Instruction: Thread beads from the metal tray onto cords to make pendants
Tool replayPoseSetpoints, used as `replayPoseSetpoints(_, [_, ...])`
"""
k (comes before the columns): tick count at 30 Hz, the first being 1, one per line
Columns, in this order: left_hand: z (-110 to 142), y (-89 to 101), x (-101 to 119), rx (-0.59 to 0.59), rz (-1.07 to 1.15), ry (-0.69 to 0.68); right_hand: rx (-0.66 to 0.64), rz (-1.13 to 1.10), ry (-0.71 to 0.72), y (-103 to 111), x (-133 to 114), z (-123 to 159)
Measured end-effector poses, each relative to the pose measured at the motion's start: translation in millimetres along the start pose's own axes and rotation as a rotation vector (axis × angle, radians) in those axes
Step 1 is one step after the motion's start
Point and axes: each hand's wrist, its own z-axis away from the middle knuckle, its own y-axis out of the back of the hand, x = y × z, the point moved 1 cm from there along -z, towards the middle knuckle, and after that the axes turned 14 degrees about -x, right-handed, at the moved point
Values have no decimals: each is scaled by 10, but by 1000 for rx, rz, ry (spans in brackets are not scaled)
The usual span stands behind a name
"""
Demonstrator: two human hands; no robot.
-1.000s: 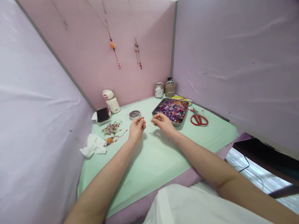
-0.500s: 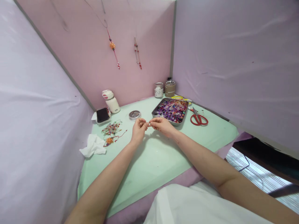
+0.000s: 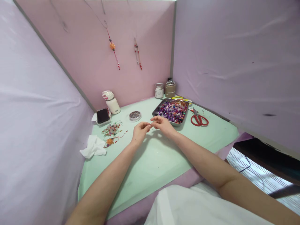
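My left hand [image 3: 140, 131] hovers over the middle of the table, its thumb and fingertips pinched together on something too small to make out. Close beside it, on the right, is my right hand [image 3: 163, 125]. Its upper fingers stretch toward the left fingertips and stand a little apart from its thumb; I see nothing held there. Just behind the right hand lies a metal tray [image 3: 187, 116] full of mostly purple beads and tangled light thread. A round clear container [image 3: 135, 116] with small dark contents sits behind the left hand.
Red-handled scissors [image 3: 199, 120] lie right of the tray, near yellow-handled tools [image 3: 177, 97]. Two jars [image 3: 159, 91] stand behind. To the left are a white bottle [image 3: 112, 103], a dark-topped box [image 3: 103, 116], beaded strings [image 3: 112, 128] and a crumpled tissue [image 3: 94, 147]. Beaded ornaments [image 3: 112, 46] hang at the back wall.
The fingers of my right hand have lifted and parted from their pinch at the left fingertips. My left hand has shifted slightly and stays pinched.
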Motion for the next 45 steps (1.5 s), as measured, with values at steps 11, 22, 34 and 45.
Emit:
replayPoseSetpoints(11, [-12, -1, -76, -22, 341, 81, -10, -13, -38, -20, 2, -10])
replayPoseSetpoints(22, [-5, 33, -30, -146, 477, 144, -72, 0, -78, -17, -2, 6])
replayPoseSetpoints(34, [-16, 21, -9, 33, 478, 66, -38, 181, -33, -41, -55, 37])
replayPoseSetpoints(45, [-10, 7, -28, 2, 429, 62, -25, 171, -24, -41, -48, 32])
